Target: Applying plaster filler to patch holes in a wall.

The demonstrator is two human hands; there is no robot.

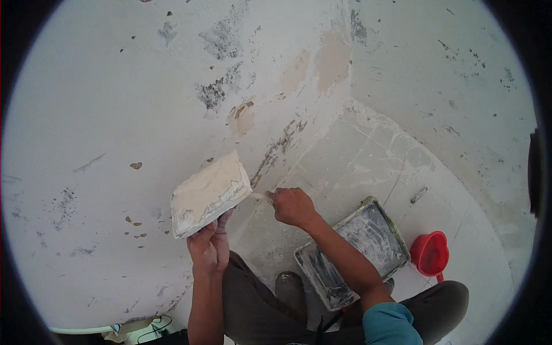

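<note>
My left hand is raised with its fingers closed around the lower edge of a flat board. Cream-coloured putty covers the board's upper face in a thick, smeared layer, rougher along the near edge. To the right, my right hand is closed in a fist around a slim pale tool handle. The handle reaches to the board's right edge; its working end cannot be made out. Both hands are close to the patched wall, above the tiled floor.
A dark paint tray, streaked with white, lies under my right forearm. Beside it stands a red plastic dipper. The white wall has chips, grey scuffs and beige patches. Pale dust marks the floor tiles. My bent knees are at the bottom.
</note>
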